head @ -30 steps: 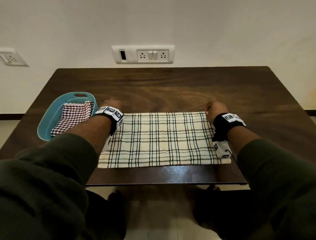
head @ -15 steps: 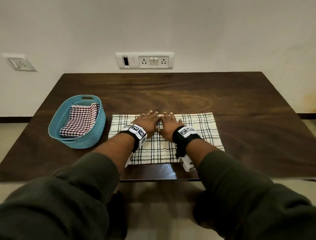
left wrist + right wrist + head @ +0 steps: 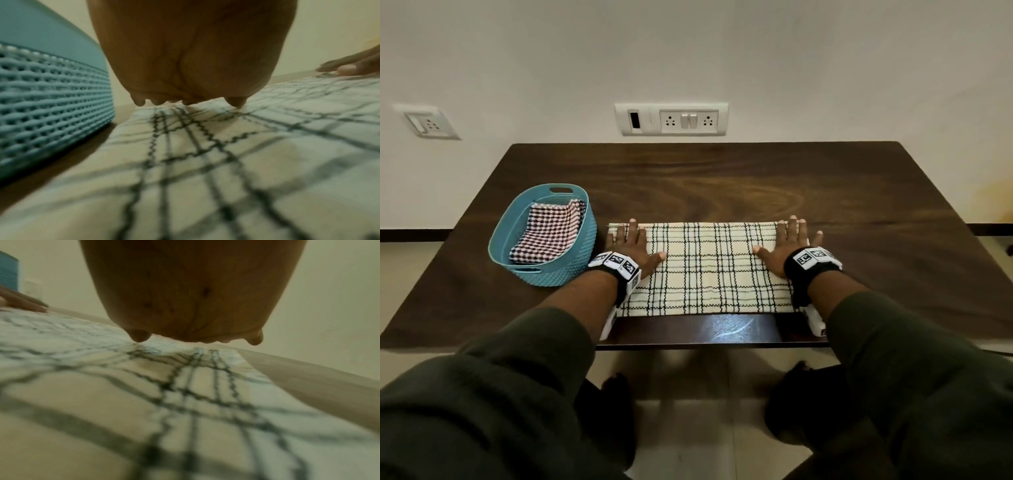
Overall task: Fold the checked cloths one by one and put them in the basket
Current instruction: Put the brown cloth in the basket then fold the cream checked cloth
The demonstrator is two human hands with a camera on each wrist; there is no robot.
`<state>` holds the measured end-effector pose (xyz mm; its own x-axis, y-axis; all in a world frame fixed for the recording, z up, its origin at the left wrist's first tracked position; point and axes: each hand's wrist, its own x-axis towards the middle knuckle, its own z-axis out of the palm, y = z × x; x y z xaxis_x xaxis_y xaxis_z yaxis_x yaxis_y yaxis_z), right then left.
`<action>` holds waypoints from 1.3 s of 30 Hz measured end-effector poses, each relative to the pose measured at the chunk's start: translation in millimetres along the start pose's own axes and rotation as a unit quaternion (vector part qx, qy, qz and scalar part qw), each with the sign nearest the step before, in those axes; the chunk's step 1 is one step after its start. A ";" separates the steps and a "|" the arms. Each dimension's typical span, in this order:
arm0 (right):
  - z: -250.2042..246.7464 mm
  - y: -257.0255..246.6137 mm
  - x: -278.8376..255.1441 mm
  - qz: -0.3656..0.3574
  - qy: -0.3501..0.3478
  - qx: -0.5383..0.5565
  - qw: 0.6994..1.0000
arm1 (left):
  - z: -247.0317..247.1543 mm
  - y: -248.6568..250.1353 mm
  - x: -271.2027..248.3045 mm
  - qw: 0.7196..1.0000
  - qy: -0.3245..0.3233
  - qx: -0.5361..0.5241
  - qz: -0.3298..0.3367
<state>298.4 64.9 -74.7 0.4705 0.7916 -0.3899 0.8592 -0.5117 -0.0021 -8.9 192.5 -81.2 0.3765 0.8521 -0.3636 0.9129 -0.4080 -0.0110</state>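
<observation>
cloth [image 3: 715, 267] lies flat under both grips, left [image 3: 631, 245] and right [image 3: 789, 245].

No readable text, labels, brands or numbers. Only black-and-white square marker patterns on wrist bands [image 3: 616, 268], 7 and 5 o'clock; undecipherable.

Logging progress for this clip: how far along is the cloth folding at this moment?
Done: one red checked cloth lies folded in the blue basket. In hand: the cream checked cloth lies as a long strip on the table, with the left hand and right hand pressing flat on its ends. Left: fold it smaller and put it in the basket.
</observation>
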 end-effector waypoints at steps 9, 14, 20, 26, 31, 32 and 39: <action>27.3 -106.6 -51.2 -0.174 -0.051 0.010 0.983 | 18.0 48.2 -38.4 0.997 -0.020 -0.007 0.074; 29.4 -24.4 -49.6 -0.071 -0.038 0.017 0.997 | 27.7 -15.5 -52.4 0.999 -0.026 -0.023 0.024; 16.0 5.8 -58.6 0.024 -0.032 0.007 0.999 | 21.3 -2.3 -59.3 1.000 0.003 -0.022 0.018; 34.7 -90.7 -91.5 -0.110 -0.038 0.041 0.992 | 32.2 68.0 -79.9 0.993 0.028 -0.040 0.104; 65.7 -98.8 -111.8 -0.130 -0.034 0.041 0.990 | 56.7 46.7 -97.0 0.997 0.019 -0.038 0.061; 69.2 -86.0 -112.1 -0.123 -0.029 0.035 0.991 | 60.7 34.6 -99.8 0.998 0.021 -0.040 0.045; 65.3 11.7 -112.4 0.008 -0.015 0.056 0.998 | 68.6 -24.2 -111.7 0.996 0.037 -0.077 -0.019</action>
<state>242.4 -51.9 -91.0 0.4762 0.7739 -0.4176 0.8233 -0.5592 -0.0976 -83.9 84.7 -104.2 0.3460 0.8901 -0.2966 0.9382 -0.3243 0.1213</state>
